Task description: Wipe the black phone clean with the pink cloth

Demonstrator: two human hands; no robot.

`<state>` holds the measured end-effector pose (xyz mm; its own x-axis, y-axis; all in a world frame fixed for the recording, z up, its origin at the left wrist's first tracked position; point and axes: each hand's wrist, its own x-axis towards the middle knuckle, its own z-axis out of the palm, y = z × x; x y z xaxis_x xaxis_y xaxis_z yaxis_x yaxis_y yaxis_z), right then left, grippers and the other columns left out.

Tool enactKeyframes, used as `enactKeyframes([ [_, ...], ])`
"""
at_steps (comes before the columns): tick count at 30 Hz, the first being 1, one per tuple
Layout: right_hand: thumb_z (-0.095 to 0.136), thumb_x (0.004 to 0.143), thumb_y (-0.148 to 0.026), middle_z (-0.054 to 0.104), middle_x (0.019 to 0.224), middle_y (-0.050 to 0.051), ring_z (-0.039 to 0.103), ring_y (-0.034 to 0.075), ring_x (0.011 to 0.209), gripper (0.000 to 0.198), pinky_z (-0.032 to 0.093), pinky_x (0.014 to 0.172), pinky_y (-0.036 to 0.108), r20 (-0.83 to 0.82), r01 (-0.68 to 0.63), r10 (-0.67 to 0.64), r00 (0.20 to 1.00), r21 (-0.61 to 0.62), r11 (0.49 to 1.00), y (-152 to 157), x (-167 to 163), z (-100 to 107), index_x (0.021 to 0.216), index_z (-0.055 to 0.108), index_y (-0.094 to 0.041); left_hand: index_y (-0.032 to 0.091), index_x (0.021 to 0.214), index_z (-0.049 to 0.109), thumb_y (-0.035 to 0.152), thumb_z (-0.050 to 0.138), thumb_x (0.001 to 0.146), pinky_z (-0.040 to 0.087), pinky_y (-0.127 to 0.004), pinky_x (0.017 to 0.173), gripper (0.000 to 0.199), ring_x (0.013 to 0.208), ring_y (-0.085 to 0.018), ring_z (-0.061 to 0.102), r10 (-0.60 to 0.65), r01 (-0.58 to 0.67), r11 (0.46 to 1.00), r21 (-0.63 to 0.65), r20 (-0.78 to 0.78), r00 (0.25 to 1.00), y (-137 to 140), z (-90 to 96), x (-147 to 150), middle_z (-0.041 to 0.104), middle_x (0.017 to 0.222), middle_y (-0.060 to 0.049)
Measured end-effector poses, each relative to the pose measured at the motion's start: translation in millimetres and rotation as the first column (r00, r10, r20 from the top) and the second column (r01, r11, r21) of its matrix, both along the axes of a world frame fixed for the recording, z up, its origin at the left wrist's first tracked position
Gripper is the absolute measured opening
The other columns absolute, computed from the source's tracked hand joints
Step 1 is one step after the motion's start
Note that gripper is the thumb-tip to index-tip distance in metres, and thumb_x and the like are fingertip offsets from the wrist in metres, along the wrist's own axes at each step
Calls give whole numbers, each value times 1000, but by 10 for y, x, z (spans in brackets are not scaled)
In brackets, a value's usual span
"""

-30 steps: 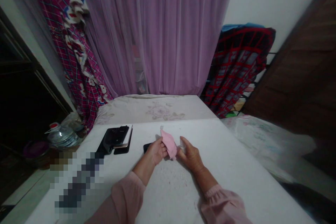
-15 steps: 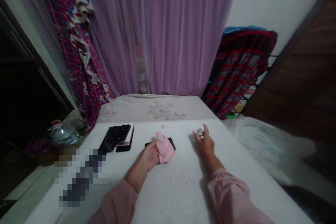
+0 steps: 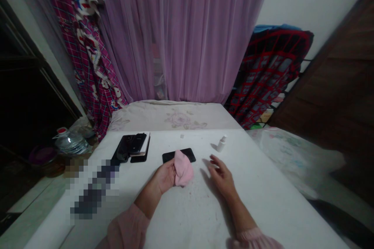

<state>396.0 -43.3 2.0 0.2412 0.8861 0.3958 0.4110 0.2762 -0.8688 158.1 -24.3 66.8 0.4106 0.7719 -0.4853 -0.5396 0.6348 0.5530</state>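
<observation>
A pink cloth (image 3: 184, 169) hangs from the fingers of my left hand (image 3: 166, 176), which are closed on its left side. Just beyond lies a black phone (image 3: 187, 154) flat on the white table (image 3: 201, 210), partly covered from view by the cloth and my fingers. My right hand (image 3: 222, 177) hovers over the table to the right, fingers apart and bent, holding nothing. Past its fingertips a small white spray bottle (image 3: 221, 144) stands upright, apart from the hand.
Several dark phones or flat devices (image 3: 137, 146) lie grouped at the table's left. A tiny pale square (image 3: 182, 136) sits near the back. Behind the table is a flowered cloth surface (image 3: 181, 116) below purple curtains (image 3: 193, 39). A water jug (image 3: 71, 142) stands off to the left.
My right hand has let go of the white spray bottle and drawn back toward me. My left hand with the pink cloth has shifted slightly nearer, showing more of the phone.
</observation>
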Motion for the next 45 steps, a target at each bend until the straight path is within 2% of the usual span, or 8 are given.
enactKeyframes([
  [4, 73, 72, -36, 38, 150, 13, 41, 30, 135, 79, 48, 96, 45, 104, -400, 406, 908, -76, 914, -137, -333, 249, 144, 40, -29, 12, 104, 63, 32, 60, 88, 52, -38, 82, 26, 90, -28, 70, -177, 175, 983, 59, 24, 984, -72, 7, 49, 73, 90, -13],
  [8, 72, 75, -37, 41, 147, 15, 38, 30, 137, 51, 35, 109, 46, 104, -522, 535, 838, -134, 843, -106, -447, 315, 122, 64, -22, 13, 103, 63, 27, 66, 83, 51, -31, 79, 24, 87, -23, 69, -149, 151, 979, 138, -28, 988, -130, 29, 21, 73, 90, -8],
  [14, 57, 86, -37, 63, 121, 11, 58, 23, 113, 23, 44, 99, 38, -32, -507, 506, 862, -69, 859, -156, -544, 243, 93, 71, -21, 14, 104, 63, 34, 75, 76, 50, -32, 78, 37, 87, -23, 68, -100, 146, 967, 206, -222, 970, -217, -76, -61, 71, 96, -10],
  [20, 67, 78, -33, 53, 137, 12, 54, 24, 121, 59, 44, 101, 42, -134, -478, 467, 874, -65, 876, -157, -475, 152, 134, 51, -25, 16, 110, 64, 29, 81, 61, 48, -32, 83, 53, 95, -25, 66, -157, 211, 946, 247, -222, 962, -291, -122, 50, 71, 101, -10],
  [25, 62, 81, -35, 59, 130, 12, 56, 25, 119, 18, 43, 101, 40, -155, -499, 485, 861, -68, 864, -114, -439, 135, 87, 72, -22, 15, 123, 58, 34, 84, 59, 48, -32, 83, 71, 95, -24, 65, -125, 193, 961, 199, -312, 942, -254, -153, 19, 69, 107, -12],
  [29, 58, 83, -39, 70, 94, 7, 64, 19, 85, 22, 51, 79, 33, -334, -430, 373, 866, -114, 896, -73, -451, 143, 86, 69, -19, 16, 137, 45, 45, 82, 64, 49, -38, 87, 87, 111, -29, 60, -38, 143, 963, 230, -405, 914, -228, -234, -27, 60, 126, -17],
  [40, 57, 86, -43, 58, 65, -3, 52, 12, 57, 37, 43, 54, 23, -421, -333, 258, 870, -113, 936, -73, -513, 80, 111, 59, -18, 14, 85, 64, 50, 80, 61, 51, -29, 65, 46, 66, -18, 64, 220, -16, 917, 398, -473, 853, -328, -427, 263, 66, 71, -2],
  [45, 60, 82, -33, 64, 103, 6, 60, 15, 77, 41, 50, 67, 27, -222, -368, 359, 907, 1, 930, -151, -550, 83, 122, 57, -21, 16, 89, 62, 52, 77, 64, 50, -27, 66, 46, 72, -18, 64, 281, -87, 917, 389, -477, 833, -361, -400, 252, 67, 79, -3],
])
